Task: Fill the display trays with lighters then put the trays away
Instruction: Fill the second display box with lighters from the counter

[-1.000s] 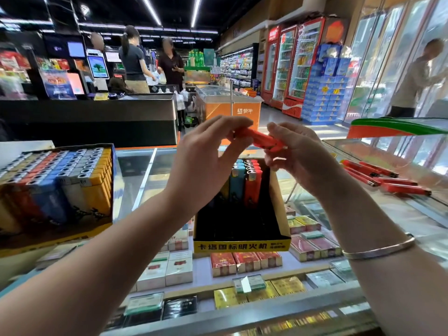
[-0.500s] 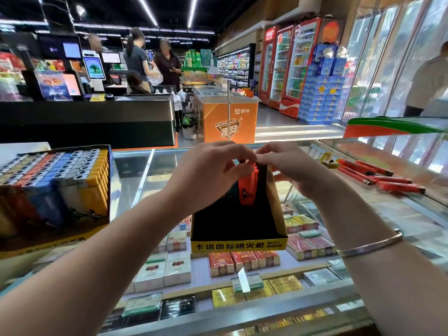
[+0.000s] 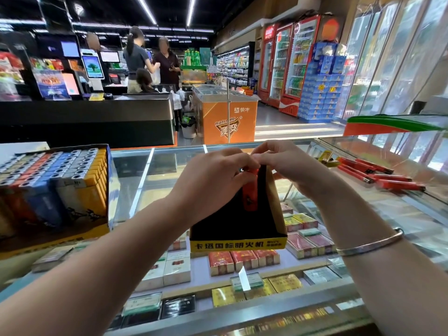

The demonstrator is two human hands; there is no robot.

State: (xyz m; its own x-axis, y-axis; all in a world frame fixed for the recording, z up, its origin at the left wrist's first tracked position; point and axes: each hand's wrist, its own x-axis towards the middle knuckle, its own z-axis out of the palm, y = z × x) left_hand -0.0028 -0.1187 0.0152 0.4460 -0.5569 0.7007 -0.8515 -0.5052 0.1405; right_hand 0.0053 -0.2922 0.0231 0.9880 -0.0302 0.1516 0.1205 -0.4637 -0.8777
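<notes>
Both hands are meeting over the back of the black display tray standing on the glass counter. The left hand and right hand are each keeping a pinching grip on the top of 1 upright red lighter inside it. A full tray is sitting at left; loose red lighters are lying at right.

Upright red lighter in black tray

Can't see the top of the red lighter, both hands' fingertips cover it. The left hand also hides the back rows of the black tray. The full tray runs off the left edge.
</notes>
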